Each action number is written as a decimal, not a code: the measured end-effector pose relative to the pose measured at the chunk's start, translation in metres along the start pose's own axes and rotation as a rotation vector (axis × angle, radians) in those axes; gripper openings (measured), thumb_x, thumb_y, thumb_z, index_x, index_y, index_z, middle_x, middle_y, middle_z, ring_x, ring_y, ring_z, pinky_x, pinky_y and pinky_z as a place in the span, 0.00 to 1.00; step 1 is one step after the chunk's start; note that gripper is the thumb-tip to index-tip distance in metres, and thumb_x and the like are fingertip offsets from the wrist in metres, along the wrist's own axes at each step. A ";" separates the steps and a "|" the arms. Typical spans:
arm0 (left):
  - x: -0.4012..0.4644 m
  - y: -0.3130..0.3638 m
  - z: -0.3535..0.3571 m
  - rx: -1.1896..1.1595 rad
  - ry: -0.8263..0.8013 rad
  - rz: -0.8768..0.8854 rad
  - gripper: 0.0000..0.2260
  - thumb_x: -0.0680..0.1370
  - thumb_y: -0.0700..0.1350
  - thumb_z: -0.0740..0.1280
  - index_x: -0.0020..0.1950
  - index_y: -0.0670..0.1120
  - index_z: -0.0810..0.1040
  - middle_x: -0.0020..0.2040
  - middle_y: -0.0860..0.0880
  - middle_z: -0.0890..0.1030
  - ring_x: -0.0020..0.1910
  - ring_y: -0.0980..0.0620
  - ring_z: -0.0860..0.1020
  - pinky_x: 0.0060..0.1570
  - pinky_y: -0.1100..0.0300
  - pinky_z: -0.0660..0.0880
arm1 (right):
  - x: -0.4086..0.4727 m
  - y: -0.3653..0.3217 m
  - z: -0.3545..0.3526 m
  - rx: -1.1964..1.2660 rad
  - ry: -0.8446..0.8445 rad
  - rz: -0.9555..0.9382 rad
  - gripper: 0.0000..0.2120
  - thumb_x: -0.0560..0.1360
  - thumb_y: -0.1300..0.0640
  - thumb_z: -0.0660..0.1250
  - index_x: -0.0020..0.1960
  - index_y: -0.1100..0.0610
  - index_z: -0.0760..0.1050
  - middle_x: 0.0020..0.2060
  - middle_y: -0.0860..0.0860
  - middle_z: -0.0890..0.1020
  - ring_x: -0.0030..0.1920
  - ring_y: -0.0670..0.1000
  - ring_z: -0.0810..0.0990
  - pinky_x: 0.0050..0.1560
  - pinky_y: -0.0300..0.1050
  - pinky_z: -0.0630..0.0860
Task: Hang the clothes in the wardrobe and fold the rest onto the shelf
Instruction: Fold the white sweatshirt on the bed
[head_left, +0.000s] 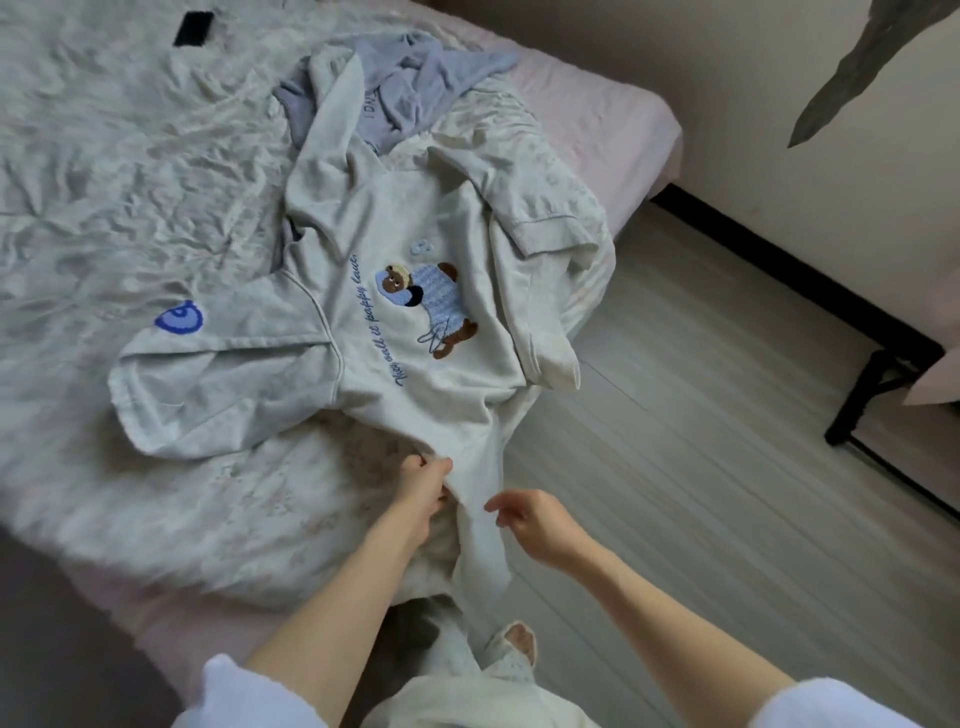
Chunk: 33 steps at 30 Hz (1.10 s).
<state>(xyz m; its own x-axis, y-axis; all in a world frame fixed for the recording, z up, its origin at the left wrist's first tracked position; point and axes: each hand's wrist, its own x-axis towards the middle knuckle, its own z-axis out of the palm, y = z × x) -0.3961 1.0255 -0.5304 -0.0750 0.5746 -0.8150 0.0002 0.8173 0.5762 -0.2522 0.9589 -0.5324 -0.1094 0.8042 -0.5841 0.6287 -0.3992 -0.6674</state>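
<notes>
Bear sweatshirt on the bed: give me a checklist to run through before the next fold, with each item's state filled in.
1. Left hand grips the bear sweatshirt at its hem: ok.
2. Right hand has a hold on the hem: not ok, fingers loose, beside the fabric.
3. Front faces up, bear showing: ok.
4. Sweatshirt lies fully on the bed: not ok, the hem and one sleeve hang over the edge.
5. Sleeves spread flat: not ok, both are bunched.
6. Blue-grey garment clear of the sweatshirt: not ok, they overlap at the top.
</notes>
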 end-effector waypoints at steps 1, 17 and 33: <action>0.001 -0.001 0.000 0.063 0.017 0.000 0.04 0.76 0.36 0.61 0.48 0.44 0.70 0.43 0.43 0.74 0.40 0.47 0.73 0.34 0.59 0.66 | -0.001 0.005 -0.003 -0.019 0.005 0.018 0.16 0.78 0.63 0.55 0.61 0.56 0.76 0.55 0.52 0.81 0.56 0.50 0.79 0.52 0.38 0.72; 0.074 0.091 0.085 0.424 0.066 0.192 0.18 0.79 0.41 0.60 0.68 0.43 0.67 0.65 0.44 0.72 0.58 0.47 0.73 0.53 0.57 0.69 | 0.109 0.026 -0.165 -0.128 0.283 0.114 0.18 0.78 0.59 0.55 0.67 0.57 0.68 0.57 0.55 0.78 0.57 0.53 0.76 0.48 0.38 0.66; 0.185 0.148 0.186 0.677 0.200 0.270 0.29 0.78 0.48 0.63 0.75 0.46 0.55 0.74 0.47 0.62 0.71 0.46 0.62 0.67 0.53 0.64 | 0.323 -0.032 -0.266 -0.628 0.219 0.060 0.30 0.75 0.42 0.61 0.71 0.54 0.57 0.69 0.54 0.63 0.69 0.57 0.60 0.65 0.57 0.61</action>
<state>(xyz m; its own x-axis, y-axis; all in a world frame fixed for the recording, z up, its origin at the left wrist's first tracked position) -0.2249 1.2604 -0.6075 -0.1653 0.7923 -0.5873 0.6519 0.5346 0.5378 -0.1026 1.3479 -0.5769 0.0567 0.8860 -0.4602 0.9649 -0.1670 -0.2027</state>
